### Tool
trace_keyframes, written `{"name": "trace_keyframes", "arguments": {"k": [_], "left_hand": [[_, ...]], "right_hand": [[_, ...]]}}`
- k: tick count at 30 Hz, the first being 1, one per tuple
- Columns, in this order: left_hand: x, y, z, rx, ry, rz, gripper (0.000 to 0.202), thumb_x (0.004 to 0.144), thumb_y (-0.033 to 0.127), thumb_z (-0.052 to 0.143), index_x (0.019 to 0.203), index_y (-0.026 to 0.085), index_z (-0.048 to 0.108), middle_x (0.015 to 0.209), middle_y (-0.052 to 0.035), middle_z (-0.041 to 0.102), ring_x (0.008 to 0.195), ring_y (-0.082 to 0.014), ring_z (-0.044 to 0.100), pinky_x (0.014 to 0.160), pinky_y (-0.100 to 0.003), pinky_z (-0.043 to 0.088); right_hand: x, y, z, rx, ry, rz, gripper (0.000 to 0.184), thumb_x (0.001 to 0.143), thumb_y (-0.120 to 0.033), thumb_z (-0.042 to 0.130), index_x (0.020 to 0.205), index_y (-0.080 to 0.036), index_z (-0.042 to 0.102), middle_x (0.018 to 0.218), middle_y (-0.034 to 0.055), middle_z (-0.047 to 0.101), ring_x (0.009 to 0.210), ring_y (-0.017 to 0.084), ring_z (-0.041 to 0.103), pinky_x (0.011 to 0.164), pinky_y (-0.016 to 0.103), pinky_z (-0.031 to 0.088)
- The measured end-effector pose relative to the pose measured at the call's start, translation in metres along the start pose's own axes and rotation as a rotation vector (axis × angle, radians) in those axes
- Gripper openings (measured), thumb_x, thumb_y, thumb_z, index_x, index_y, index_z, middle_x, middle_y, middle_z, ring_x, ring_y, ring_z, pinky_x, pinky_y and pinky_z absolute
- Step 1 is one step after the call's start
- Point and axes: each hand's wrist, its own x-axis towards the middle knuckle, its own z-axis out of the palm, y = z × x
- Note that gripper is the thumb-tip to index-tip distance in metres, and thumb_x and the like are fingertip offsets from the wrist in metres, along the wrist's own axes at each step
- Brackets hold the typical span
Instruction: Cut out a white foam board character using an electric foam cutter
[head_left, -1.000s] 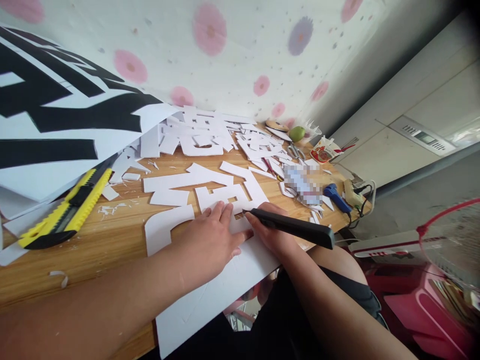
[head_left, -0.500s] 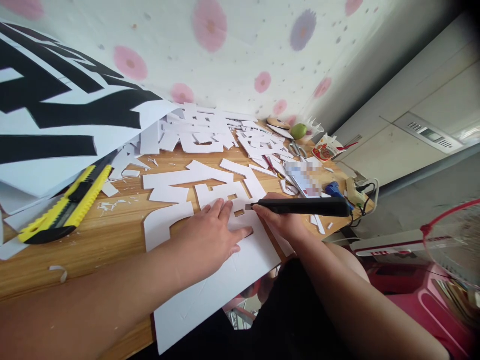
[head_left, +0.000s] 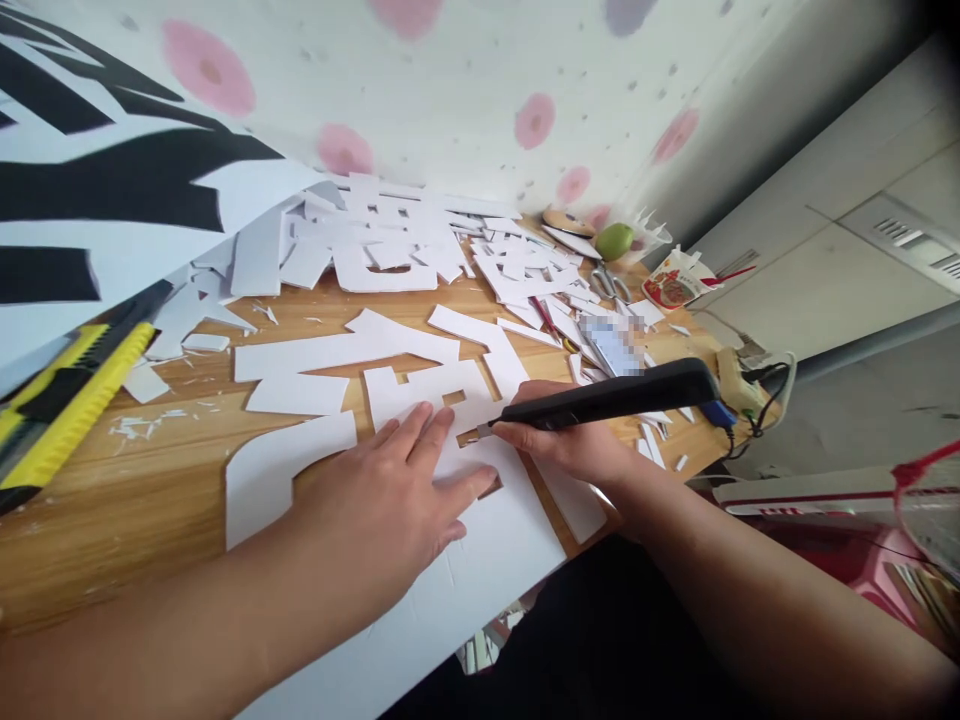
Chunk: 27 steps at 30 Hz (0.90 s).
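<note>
A white foam board (head_left: 480,560) with several small rectangular cutouts lies on the wooden table and reaches past its front edge. My left hand (head_left: 397,475) rests flat on it, fingers spread, just left of the cutouts. In my right hand (head_left: 566,440) is a black utility knife (head_left: 615,393), held like a pen. Its blade tip is at one of the small openings, to the right of my left fingertips. Cut white strips (head_left: 345,345) lie just beyond the board.
A yellow and black box cutter (head_left: 82,400) lies at the left by a black-and-white printed sheet (head_left: 112,190). White offcuts (head_left: 390,235) heap up along the wall. Scissors (head_left: 611,283), a green fruit (head_left: 614,241), a paper cup (head_left: 675,280) and a power strip (head_left: 731,385) sit toward the right.
The knife's rear end has tilted upward, and its blade has shifted slightly left into the small opening. My left hand still presses on the board. The whole view has shifted a little.
</note>
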Motion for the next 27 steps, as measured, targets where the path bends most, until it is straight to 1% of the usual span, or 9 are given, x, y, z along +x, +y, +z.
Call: {"name": "trace_keyframes", "arguments": {"k": [4,8,12,16,19,21,24,27], "left_hand": [[0.000,-0.002,-0.001,-0.014,0.019,0.003,0.043,0.088,0.053,0.066,0.128,0.038,0.066,0.146,-0.0186,0.056,0.134,-0.0465,0.051,0.101,-0.059,0.049],[0.000,-0.004,-0.004,-0.034,0.031,0.008,0.048,0.084,0.054,0.072,0.129,0.040,0.066,0.144,-0.0195,0.057,0.132,-0.0455,0.054,0.096,-0.058,0.052],[-0.001,-0.003,-0.005,-0.048,0.036,0.012,0.048,0.084,0.054,0.072,0.129,0.041,0.065,0.146,-0.0186,0.057,0.131,-0.0440,0.055,0.094,-0.057,0.054],[-0.005,-0.004,-0.003,-0.087,-0.011,-0.019,0.054,0.082,0.056,0.073,0.134,0.045,0.060,0.150,-0.0148,0.053,0.134,-0.0431,0.052,0.097,-0.059,0.052],[-0.008,-0.006,-0.001,-0.108,-0.022,-0.034,0.051,0.087,0.056,0.067,0.136,0.048,0.057,0.153,-0.0114,0.050,0.136,-0.0425,0.050,0.097,-0.060,0.051],[-0.009,-0.007,-0.001,-0.104,-0.011,-0.035,0.048,0.089,0.056,0.065,0.135,0.048,0.057,0.153,-0.0104,0.050,0.136,-0.0413,0.050,0.095,-0.058,0.053],[-0.008,-0.006,-0.002,-0.080,0.018,-0.014,0.048,0.088,0.054,0.065,0.135,0.046,0.058,0.151,-0.0111,0.052,0.135,-0.0403,0.051,0.095,-0.057,0.053],[-0.008,-0.006,-0.003,-0.057,0.062,0.006,0.050,0.087,0.054,0.067,0.135,0.045,0.058,0.149,-0.0127,0.053,0.132,-0.0411,0.054,0.092,-0.057,0.055]], "right_hand": [[0.007,-0.003,-0.005,0.057,-0.087,-0.012,0.022,0.083,-0.038,0.072,0.071,-0.021,0.065,0.067,-0.0017,0.061,0.061,0.012,0.052,0.058,0.025,0.047],[0.018,-0.001,-0.015,0.100,-0.229,-0.027,0.018,0.083,-0.035,0.072,0.071,-0.021,0.067,0.067,-0.0026,0.062,0.059,0.011,0.052,0.056,0.023,0.046],[0.028,0.005,-0.020,0.124,-0.320,-0.093,0.012,0.082,-0.031,0.075,0.077,-0.021,0.070,0.070,-0.0027,0.064,0.062,0.011,0.055,0.056,0.023,0.046],[0.031,0.008,-0.021,0.144,-0.350,-0.164,0.008,0.082,-0.027,0.076,0.081,-0.020,0.071,0.074,-0.0020,0.067,0.065,0.012,0.059,0.060,0.023,0.047],[0.032,0.008,-0.023,0.182,-0.341,-0.134,0.007,0.081,-0.027,0.075,0.081,-0.021,0.072,0.075,-0.0020,0.067,0.064,0.012,0.058,0.059,0.023,0.046],[0.032,0.007,-0.024,0.202,-0.330,-0.102,0.008,0.081,-0.028,0.075,0.082,-0.021,0.072,0.074,-0.0024,0.066,0.063,0.012,0.058,0.056,0.023,0.045],[0.031,0.007,-0.023,0.209,-0.329,-0.079,0.008,0.082,-0.027,0.075,0.081,-0.021,0.071,0.073,-0.0027,0.065,0.063,0.011,0.057,0.055,0.022,0.044],[0.031,0.007,-0.020,0.209,-0.346,-0.103,0.012,0.082,-0.028,0.077,0.079,-0.019,0.069,0.072,-0.0022,0.064,0.064,0.011,0.057,0.057,0.021,0.045]]}}
